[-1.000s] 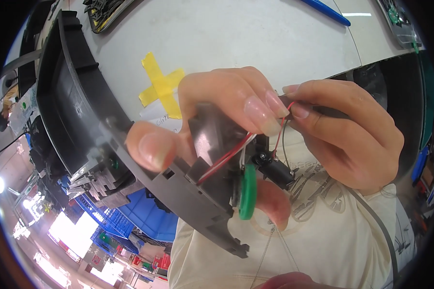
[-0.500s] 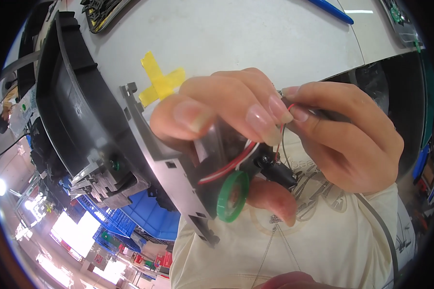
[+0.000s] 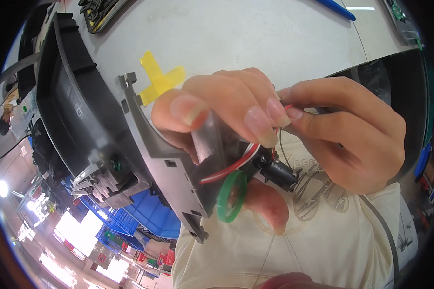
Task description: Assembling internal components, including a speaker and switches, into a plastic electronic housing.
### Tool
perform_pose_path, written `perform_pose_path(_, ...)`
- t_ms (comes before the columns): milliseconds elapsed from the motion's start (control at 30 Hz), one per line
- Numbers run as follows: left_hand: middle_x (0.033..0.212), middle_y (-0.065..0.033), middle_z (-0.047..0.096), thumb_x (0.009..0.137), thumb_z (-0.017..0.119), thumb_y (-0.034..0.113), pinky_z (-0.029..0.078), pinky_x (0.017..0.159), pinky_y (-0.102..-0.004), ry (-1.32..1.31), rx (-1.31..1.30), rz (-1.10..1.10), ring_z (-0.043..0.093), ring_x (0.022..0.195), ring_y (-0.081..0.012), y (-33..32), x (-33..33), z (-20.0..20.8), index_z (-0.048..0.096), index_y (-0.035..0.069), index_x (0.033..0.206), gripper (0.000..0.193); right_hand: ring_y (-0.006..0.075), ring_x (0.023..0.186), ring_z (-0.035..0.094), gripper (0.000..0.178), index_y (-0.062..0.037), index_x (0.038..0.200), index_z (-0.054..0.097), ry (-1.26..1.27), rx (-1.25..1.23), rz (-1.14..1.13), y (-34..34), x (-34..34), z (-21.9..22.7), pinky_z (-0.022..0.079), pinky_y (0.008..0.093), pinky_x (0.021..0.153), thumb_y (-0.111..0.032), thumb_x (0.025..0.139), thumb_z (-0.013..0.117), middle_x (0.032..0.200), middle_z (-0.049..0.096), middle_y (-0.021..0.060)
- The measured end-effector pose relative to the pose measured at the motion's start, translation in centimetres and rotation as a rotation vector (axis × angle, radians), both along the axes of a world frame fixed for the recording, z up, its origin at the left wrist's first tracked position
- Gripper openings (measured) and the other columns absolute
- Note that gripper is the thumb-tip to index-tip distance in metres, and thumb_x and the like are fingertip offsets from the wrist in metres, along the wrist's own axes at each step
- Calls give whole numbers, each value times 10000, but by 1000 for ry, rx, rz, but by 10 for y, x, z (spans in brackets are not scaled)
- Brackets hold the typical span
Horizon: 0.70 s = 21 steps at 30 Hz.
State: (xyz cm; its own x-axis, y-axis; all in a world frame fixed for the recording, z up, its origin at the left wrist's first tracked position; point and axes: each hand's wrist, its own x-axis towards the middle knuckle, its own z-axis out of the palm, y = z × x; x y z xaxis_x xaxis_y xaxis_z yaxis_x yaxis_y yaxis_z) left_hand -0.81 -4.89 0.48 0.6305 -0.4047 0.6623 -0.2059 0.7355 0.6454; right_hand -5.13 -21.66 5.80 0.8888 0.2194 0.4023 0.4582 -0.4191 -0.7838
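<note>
My left hand (image 3: 222, 103) is wrapped round a grey plastic bracket (image 3: 166, 164) with a small black cylindrical motor (image 3: 279, 174) at its right end. Red and white wires (image 3: 231, 167) curve across the bracket. A green ring (image 3: 232, 196) hangs at its lower side, beside a fingertip that shows beneath. To the right, my right hand (image 3: 349, 132) is closed, thumb and forefinger pinching the end of a thin red wire (image 3: 288, 107) close to my left fingertips. A thin dark wire (image 3: 282, 147) runs down from there towards the motor. The pinched tip itself is mostly hidden.
Pieces of yellow tape (image 3: 160, 79) stick to the white table (image 3: 226, 33). On the left stands a large black plastic housing (image 3: 77, 96). A tray of dark parts (image 3: 99, 14) and a blue tool (image 3: 336, 8) lie at the far side. Blue crates (image 3: 152, 214) are below left.
The bracket has tilted slightly, and its lower end has shifted left and up. Both hands keep their grips, with only small finger movements.
</note>
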Motion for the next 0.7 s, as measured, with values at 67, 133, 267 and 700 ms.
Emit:
perform_pose_path(67,1166,-38,433,514,883,265,289,938,-424,-10,6,10,460,1055,-260,1,-1,0,236,106,1360,1077,233,707,639,194,46,758,600,89,-1,35,-4,3,5,522,262,591,161,616,664,851,615,197)
perform_pose_path(133,1161,-43,438,508,887,248,290,932,-425,6,-38,55,463,1050,-264,2,-5,-2,242,110,1353,1072,236,731,642,188,50,771,602,171,0,81,-6,6,6,524,264,615,148,624,666,864,614,190)
perform_pose_path(267,1120,-36,462,483,897,193,295,923,-419,47,-50,91,477,1033,-256,0,-12,6,290,122,1321,1037,227,803,634,253,59,855,578,444,362,98,-10,3,4,523,286,696,81,627,688,878,610,165)
perform_pose_path(700,935,-73,543,607,845,215,424,784,-345,208,-301,302,561,852,-234,-30,-26,11,386,110,1189,748,203,927,625,459,89,1075,523,1331,971,256,-16,16,-6,496,273,826,88,634,649,990,625,165)
